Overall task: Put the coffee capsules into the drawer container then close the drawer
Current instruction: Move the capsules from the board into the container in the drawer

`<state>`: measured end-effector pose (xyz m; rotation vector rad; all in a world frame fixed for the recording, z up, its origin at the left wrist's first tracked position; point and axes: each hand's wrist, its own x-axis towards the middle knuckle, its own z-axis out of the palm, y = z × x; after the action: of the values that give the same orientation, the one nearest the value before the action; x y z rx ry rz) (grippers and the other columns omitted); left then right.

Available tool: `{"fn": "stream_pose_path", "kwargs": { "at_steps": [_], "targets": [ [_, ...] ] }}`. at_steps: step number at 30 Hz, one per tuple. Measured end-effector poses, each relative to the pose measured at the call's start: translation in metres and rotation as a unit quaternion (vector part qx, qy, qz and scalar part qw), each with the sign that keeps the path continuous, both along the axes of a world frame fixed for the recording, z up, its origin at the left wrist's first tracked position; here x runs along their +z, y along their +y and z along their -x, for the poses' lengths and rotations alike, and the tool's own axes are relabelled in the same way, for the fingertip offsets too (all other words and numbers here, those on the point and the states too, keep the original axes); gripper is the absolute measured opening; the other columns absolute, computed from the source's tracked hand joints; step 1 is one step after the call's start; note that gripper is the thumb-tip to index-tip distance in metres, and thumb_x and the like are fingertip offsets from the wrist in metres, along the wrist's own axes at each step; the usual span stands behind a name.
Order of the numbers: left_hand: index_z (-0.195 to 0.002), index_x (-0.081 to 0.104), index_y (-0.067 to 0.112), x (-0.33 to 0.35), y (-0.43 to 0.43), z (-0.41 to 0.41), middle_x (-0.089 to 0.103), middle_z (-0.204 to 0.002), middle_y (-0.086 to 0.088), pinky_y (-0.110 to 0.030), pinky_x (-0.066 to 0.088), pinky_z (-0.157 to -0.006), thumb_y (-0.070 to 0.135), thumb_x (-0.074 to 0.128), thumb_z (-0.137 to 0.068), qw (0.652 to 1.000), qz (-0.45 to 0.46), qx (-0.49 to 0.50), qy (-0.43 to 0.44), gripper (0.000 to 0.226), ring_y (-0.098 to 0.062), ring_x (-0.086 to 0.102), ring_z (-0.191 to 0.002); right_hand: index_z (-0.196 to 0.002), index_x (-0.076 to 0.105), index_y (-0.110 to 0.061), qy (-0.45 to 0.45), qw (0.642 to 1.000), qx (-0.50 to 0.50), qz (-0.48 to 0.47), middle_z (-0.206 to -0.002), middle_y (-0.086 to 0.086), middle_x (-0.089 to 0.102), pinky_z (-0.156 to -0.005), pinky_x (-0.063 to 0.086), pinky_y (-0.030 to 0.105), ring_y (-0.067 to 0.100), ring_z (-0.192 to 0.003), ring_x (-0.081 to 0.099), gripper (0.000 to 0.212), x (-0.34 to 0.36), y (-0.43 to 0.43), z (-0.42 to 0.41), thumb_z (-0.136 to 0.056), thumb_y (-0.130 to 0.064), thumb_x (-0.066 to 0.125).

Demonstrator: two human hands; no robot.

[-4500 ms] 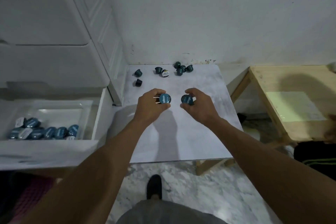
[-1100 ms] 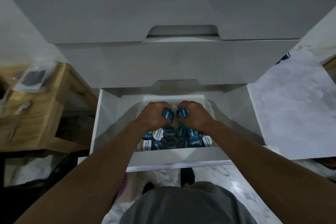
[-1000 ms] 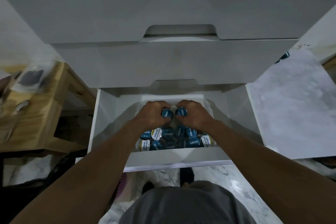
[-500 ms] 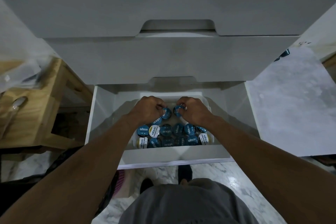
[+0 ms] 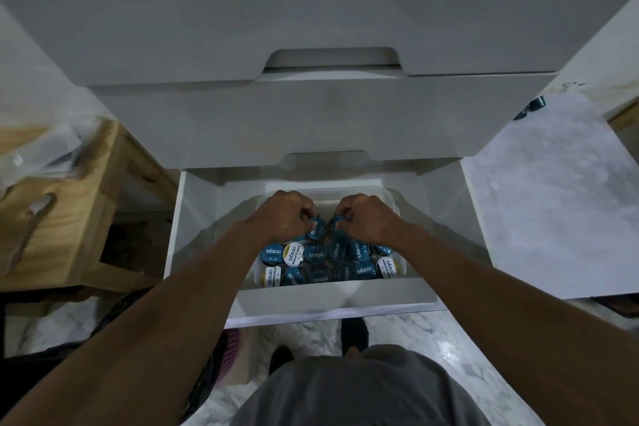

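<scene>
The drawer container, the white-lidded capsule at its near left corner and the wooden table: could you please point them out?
Drawer container (image 5: 389, 195): head view, far right rim.
White-lidded capsule (image 5: 271, 276): head view, centre of its lid.
Wooden table (image 5: 74, 218): head view, bare top.

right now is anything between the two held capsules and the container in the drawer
Nothing visible: the left hand and right hand hold blue coffee capsules directly over the clear plastic container, just above capsules already inside.
</scene>
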<state>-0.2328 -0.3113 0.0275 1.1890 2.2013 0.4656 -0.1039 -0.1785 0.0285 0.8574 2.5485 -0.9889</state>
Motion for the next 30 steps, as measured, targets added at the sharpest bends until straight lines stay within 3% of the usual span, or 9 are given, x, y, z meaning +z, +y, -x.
{"fn": "stream_pose_path", "kwargs": {
  "at_steps": [9, 13, 20, 24, 27, 30],
  "targets": [
    [-0.104, 0.072, 0.014, 0.000, -0.002, -0.006, 0.071, -0.099, -0.002, -0.023, 0.051, -0.087, 0.015, 0.070, -0.081, 1.000, 0.006, 0.027, -0.002, 0.023, -0.012, 0.064, -0.088, -0.110, 0.066, -0.018, 0.006, 1.000, 0.008, 0.008, -0.110, 0.007, 0.067, -0.078, 0.046, 0.023, 0.020, -0.095, 0.061, 0.023, -0.004, 0.002, -0.001, -0.088, -0.022, 0.064],
    [-0.104, 0.072, 0.014, 0.002, -0.003, -0.009, 0.072, -0.100, -0.002, -0.026, 0.052, -0.088, 0.013, 0.068, -0.081, 0.999, 0.011, 0.037, 0.002, 0.023, -0.013, 0.065, -0.089, -0.113, 0.064, -0.019, 0.006, 1.000, 0.018, 0.014, -0.115, 0.007, 0.066, -0.085, 0.050, 0.027, 0.022, -0.100, 0.061, 0.025, -0.006, 0.005, -0.001, -0.088, -0.023, 0.064],
    [-0.110, 0.069, 0.013, 0.011, -0.002, -0.017, 0.070, -0.107, -0.005, -0.016, 0.045, -0.084, 0.014, 0.068, -0.082, 0.993, -0.010, 0.115, 0.015, 0.028, -0.010, 0.062, -0.092, -0.122, 0.059, -0.018, 0.014, 0.999, 0.046, 0.008, -0.117, 0.009, 0.065, -0.092, 0.050, 0.030, 0.024, -0.103, 0.061, 0.034, -0.006, 0.011, -0.001, -0.089, -0.026, 0.062],
    [-0.115, 0.065, 0.013, 0.019, -0.005, -0.027, 0.068, -0.114, -0.008, -0.023, 0.047, -0.094, 0.020, 0.067, -0.084, 0.989, 0.000, 0.146, 0.035, 0.032, -0.016, 0.064, -0.102, -0.124, 0.056, -0.018, 0.017, 0.998, 0.052, 0.012, -0.116, 0.010, 0.064, -0.086, 0.049, 0.028, 0.024, -0.098, 0.061, 0.036, -0.007, 0.016, -0.002, -0.090, -0.025, 0.061],
    [-0.120, 0.062, 0.017, 0.024, -0.010, -0.034, 0.065, -0.119, -0.003, -0.024, 0.044, -0.094, 0.027, 0.064, -0.087, 0.984, 0.029, 0.160, 0.067, 0.034, -0.018, 0.061, -0.108, -0.125, 0.054, -0.016, 0.018, 0.998, 0.060, -0.005, -0.121, 0.012, 0.062, -0.090, 0.049, 0.032, 0.028, -0.104, 0.060, 0.037, 0.000, 0.017, -0.008, -0.090, -0.026, 0.061],
    [-0.121, 0.060, 0.017, 0.031, -0.014, -0.040, 0.065, -0.119, -0.007, -0.034, 0.047, -0.097, 0.030, 0.062, -0.088, 0.979, 0.044, 0.158, 0.120, 0.035, -0.024, 0.060, -0.109, -0.126, 0.053, -0.013, 0.038, 0.996, 0.063, -0.047, -0.121, 0.014, 0.060, -0.090, 0.043, 0.030, 0.029, -0.110, 0.056, 0.038, 0.011, 0.015, -0.019, -0.091, -0.026, 0.059]
  ]
}}
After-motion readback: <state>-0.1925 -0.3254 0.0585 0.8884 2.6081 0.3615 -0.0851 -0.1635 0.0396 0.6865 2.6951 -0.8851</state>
